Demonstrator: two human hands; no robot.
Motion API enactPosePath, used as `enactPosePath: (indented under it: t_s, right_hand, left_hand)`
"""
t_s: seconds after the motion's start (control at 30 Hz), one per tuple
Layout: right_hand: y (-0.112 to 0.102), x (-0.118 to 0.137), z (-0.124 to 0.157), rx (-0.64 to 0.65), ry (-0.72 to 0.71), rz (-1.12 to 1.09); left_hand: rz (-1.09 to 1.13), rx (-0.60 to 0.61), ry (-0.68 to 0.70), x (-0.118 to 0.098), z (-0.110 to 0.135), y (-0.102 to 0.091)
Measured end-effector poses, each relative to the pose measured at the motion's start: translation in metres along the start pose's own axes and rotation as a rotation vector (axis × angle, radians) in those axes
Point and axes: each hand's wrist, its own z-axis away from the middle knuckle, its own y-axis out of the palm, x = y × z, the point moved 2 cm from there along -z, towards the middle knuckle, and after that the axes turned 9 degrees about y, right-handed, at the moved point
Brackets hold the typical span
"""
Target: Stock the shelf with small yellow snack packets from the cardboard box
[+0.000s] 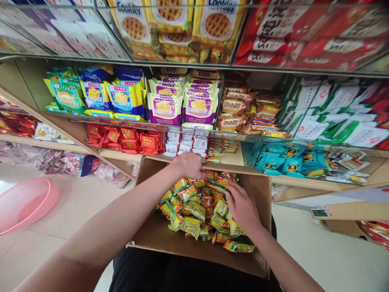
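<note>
An open cardboard box (158, 237) rests on my lap, against the shelf front. It holds several small yellow, orange and green snack packets (194, 209). My left hand (189, 164) grips the box's far rim, fingers curled over the edge. My right hand (241, 207) lies among the packets at the right side of the pile, fingers bent down into them; what they hold, if anything, is hidden.
Glass shelves ahead carry soda biscuit packs (165, 107), red packets (127, 140), brown snack packs (240, 109) and teal packs (285, 160). A pink plastic basket (24, 202) lies on the floor at left. Another cardboard box (358, 221) sits at right.
</note>
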Motion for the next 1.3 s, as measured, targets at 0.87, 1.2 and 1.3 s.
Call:
enactPosePath:
  t_s: [0.87, 1.2, 1.3]
  right_hand:
    - [-0.034, 0.061, 0.036, 0.043, 0.302, -0.870]
    - [-0.020, 0.065, 0.038, -0.348, 0.212, -0.482]
    - [-0.026, 0.065, 0.040, -0.328, 0.256, -0.567]
  left_hand:
    - [1.300, -0.671, -0.326, -0.083, 0.079, 0.059]
    - [1.056, -0.829, -0.438, -0.083, 0.085, 0.068]
    - [1.095, -0.805, -0.441, -0.086, 0.083, 0.071]
